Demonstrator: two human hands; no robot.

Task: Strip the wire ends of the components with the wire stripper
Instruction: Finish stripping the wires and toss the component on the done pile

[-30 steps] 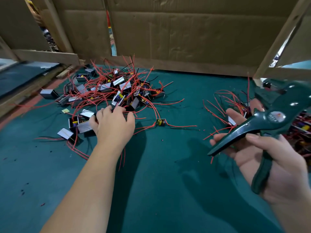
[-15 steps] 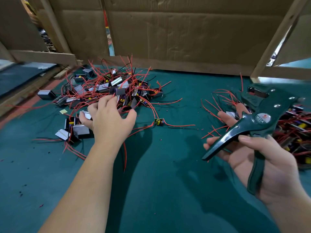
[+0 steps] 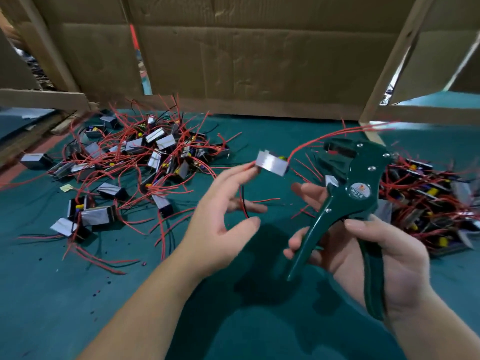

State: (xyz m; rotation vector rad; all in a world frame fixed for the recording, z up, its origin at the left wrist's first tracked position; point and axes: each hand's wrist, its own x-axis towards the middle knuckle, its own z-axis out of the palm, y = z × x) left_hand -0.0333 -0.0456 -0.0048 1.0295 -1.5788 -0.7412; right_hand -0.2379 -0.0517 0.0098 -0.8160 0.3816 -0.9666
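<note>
Green stripper [image 3: 359,201] is gripped by right hand [image 3: 400,255]; left hand [image 3: 220,229] holds one component [image 3: 272,165] by fingertips, above surface [image 3: 78,294].

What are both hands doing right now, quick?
Left hand: holding a wired component in the air; the exact grip is blurred.
Right hand: gripping the green wire stripper, handles spread.

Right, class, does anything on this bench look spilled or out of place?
Small dark specks, likely insulation offcuts, lie scattered on the green mat before the left pile of components; nothing else stands out.
</note>
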